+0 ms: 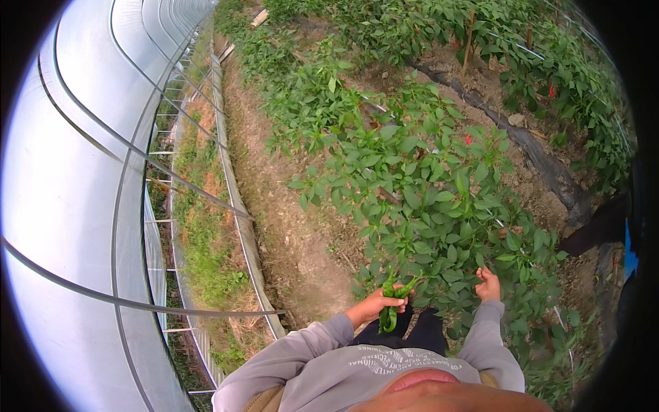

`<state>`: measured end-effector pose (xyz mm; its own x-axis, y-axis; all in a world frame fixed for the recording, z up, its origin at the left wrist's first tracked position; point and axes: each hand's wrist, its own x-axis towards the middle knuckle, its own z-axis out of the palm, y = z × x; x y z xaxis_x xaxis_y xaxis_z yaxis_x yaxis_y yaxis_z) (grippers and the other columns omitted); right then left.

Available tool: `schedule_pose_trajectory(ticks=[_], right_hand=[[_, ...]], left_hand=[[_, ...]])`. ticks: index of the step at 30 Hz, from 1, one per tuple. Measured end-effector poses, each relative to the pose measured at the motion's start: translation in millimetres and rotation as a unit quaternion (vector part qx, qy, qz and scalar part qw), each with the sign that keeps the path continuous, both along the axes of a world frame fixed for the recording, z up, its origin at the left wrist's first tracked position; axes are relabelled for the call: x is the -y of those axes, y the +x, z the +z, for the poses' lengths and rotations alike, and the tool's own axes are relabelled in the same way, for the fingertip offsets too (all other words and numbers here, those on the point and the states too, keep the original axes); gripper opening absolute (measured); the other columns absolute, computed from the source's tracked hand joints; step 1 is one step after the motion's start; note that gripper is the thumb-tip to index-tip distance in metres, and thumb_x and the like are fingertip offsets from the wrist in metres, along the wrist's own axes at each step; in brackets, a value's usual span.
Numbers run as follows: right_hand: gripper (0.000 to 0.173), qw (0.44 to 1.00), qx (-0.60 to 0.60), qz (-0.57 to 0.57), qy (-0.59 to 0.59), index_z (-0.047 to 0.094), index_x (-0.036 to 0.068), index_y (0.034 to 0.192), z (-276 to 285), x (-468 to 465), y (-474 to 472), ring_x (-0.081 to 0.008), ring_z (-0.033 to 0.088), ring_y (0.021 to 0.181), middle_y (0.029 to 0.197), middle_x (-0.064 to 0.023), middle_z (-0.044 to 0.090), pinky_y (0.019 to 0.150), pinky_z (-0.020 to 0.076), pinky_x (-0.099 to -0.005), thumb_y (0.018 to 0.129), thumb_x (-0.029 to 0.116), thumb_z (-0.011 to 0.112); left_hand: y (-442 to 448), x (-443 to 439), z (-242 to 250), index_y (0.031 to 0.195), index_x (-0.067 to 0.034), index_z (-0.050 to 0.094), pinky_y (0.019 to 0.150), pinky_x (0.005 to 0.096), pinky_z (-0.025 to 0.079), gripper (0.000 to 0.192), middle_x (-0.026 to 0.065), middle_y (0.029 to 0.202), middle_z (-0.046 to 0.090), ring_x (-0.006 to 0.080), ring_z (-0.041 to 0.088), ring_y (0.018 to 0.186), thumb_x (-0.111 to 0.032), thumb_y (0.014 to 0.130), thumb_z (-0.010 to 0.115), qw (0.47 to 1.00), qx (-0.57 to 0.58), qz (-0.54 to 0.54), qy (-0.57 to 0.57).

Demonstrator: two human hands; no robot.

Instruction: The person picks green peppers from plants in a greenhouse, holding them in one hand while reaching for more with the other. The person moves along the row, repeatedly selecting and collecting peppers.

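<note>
My left hand [371,306] is closed around several long green peppers [389,311] in front of my body. Their tips stick out above and below the fingers. To the right, my right hand [487,286] is raised at the edge of a leafy pepper plant [437,226], its fingers bent close to the leaves. I see no pepper in it, but how far its fingers are closed is unclear. A red pepper [468,139] shows among the leaves farther up the same row.
A bare soil path [288,247] runs along the left of the row. Beyond it are a low sheet edging [239,206] and the greenhouse's curved plastic film wall [77,206] on metal hoops. Black mulch film [535,149] lies between rows; another pepper row [582,103] grows at right.
</note>
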<state>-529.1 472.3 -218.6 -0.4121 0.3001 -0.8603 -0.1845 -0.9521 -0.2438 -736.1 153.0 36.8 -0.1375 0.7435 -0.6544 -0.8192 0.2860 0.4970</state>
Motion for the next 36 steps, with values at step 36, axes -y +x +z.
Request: schedule_pose_trajectory(ticks=[36], right_hand=[[0.02,0.596,0.359,0.562,0.447,0.066,-0.004,0.098,-22.3,-55.4,-68.7,-0.0388,0.064,0.084,0.094,-0.0255,0.066,0.072,0.0542,-0.0453,0.084,0.009,0.059]], left_hand=[[-12.4,9.8,8.8,0.133,-0.002,0.049,0.085,0.0316,0.052,0.048,0.0045,0.101,0.058,0.0148,0.059,0.09,-0.007,0.088,0.065,1.0,-0.01,-0.02,-0.001]])
